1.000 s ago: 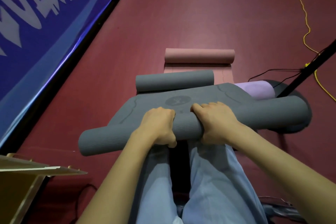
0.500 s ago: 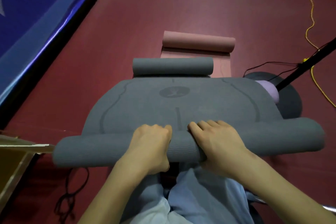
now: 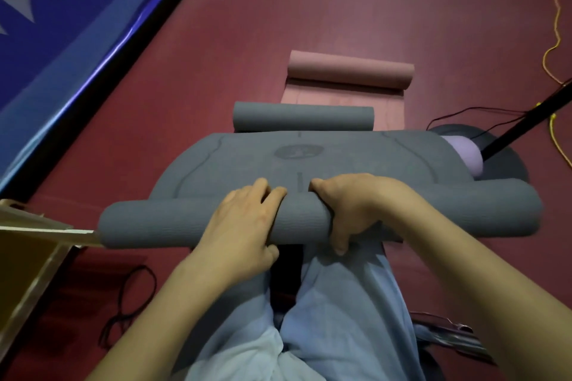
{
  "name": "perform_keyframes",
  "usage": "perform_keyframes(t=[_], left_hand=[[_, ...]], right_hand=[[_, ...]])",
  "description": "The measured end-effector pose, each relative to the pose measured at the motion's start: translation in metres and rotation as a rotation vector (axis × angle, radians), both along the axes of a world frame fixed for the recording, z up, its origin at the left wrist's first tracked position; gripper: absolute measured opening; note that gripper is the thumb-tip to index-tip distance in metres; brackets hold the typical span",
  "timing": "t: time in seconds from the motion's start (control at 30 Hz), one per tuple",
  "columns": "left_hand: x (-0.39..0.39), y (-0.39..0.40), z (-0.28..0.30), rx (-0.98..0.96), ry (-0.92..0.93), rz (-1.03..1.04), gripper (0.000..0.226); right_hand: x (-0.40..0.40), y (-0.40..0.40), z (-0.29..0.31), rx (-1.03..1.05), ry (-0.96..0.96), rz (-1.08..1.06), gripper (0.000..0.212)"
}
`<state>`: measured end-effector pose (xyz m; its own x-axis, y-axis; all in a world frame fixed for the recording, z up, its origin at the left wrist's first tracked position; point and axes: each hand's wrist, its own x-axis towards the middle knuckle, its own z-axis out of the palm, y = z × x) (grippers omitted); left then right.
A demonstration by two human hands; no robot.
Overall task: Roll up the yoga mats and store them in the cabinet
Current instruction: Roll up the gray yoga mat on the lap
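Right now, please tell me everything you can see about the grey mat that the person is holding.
The grey mat looks like soft, finely ribbed foam or rubber. Its near end is wound into a thick roll lying crosswise; the rest lies flat on the red floor, printed with darker curved lines and a round logo. The left hand lies over the roll, the right hand grips it. Its far edge meets a smaller grey roll.

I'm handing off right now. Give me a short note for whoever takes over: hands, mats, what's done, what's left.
Left hand and right hand: both grip the rolled end of the grey mat over the person's lap.
That mat is partly rolled; its flat part lies ahead on the floor.
Beyond it lie a small grey roll and a pink mat, rolled at its far end only.
A purple roll is at right.
Left: finish rolling, then store all. No cabinet in view.
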<state>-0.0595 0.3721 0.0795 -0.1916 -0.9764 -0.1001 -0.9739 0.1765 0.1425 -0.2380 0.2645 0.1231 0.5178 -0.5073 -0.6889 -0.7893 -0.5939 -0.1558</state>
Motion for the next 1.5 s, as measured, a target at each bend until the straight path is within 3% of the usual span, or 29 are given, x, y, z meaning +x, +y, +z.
perform_keyframes(t=[0.1,0.23,0.37,0.43,0.57,0.67,0.8,0.9,1.0,1.13,1.2,1.5], left_hand=[[-0.009,0.003,-0.016,-0.147,-0.111,0.010,0.089],[-0.013,-0.001,-0.027,-0.125,-0.194,0.017,0.101],[-0.011,-0.012,-0.017,0.031,-0.184,0.007,0.106],[-0.014,-0.024,-0.010,0.099,-0.189,0.012,0.103],[-0.004,-0.053,0.000,0.209,-0.153,-0.052,0.089],[0.008,-0.084,0.011,0.417,-0.050,-0.055,0.079],[0.015,-0.120,0.016,0.667,0.098,-0.047,0.072],[0.017,-0.127,0.010,0.696,0.163,-0.059,0.070],[0.018,-0.124,0.004,0.645,0.207,-0.039,0.068],[0.026,-0.123,0.000,0.605,0.262,0.030,0.102],[0.029,-0.125,-0.001,0.547,0.322,0.054,0.106],[0.036,-0.115,-0.005,0.340,0.301,0.032,0.080]], right_hand=[[0.001,0.001,0.000,-0.010,-0.003,-0.002,0.077],[-0.001,0.011,-0.010,-0.138,-0.010,-0.021,0.075],[-0.007,0.029,-0.024,-0.409,-0.171,-0.014,0.060],[-0.012,0.027,-0.025,-0.434,-0.240,-0.020,0.058],[-0.013,0.020,-0.024,-0.480,-0.246,0.028,0.063],[-0.008,0.025,-0.029,-0.588,-0.245,0.018,0.064],[-0.001,0.030,-0.051,-0.739,-0.222,-0.051,0.089],[0.001,0.026,-0.062,-0.786,-0.278,-0.099,0.083],[0.003,0.018,-0.060,-0.754,-0.327,-0.158,0.078],[0.007,0.005,-0.041,-0.620,-0.266,-0.098,0.076],[0.009,-0.002,-0.032,-0.554,-0.245,-0.089,0.074],[0.019,-0.042,-0.018,-0.289,-0.039,-0.026,0.086]])
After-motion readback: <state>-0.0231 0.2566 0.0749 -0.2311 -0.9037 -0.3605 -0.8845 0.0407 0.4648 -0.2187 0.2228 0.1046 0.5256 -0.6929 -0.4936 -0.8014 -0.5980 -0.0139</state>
